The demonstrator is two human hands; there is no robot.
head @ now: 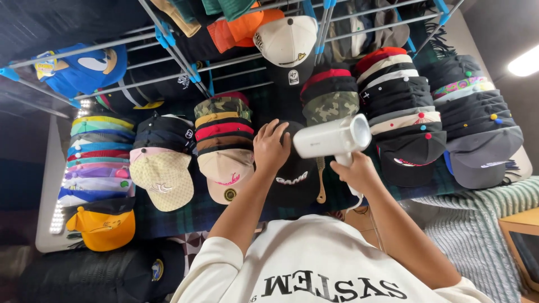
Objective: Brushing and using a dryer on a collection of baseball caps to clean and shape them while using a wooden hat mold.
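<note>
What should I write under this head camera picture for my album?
Left hand on a black cap, right hand holding a white handheld dryer.

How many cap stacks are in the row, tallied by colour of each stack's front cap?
Black fabric cap: 2
Cream patterned fabric cap: 1
Beige fabric cap: 1
Orange fabric cap: 1
Grey fabric cap: 1
Total: 6
Left hand rests on the centre black cap; right hand grips white plastic handheld blower.
</note>
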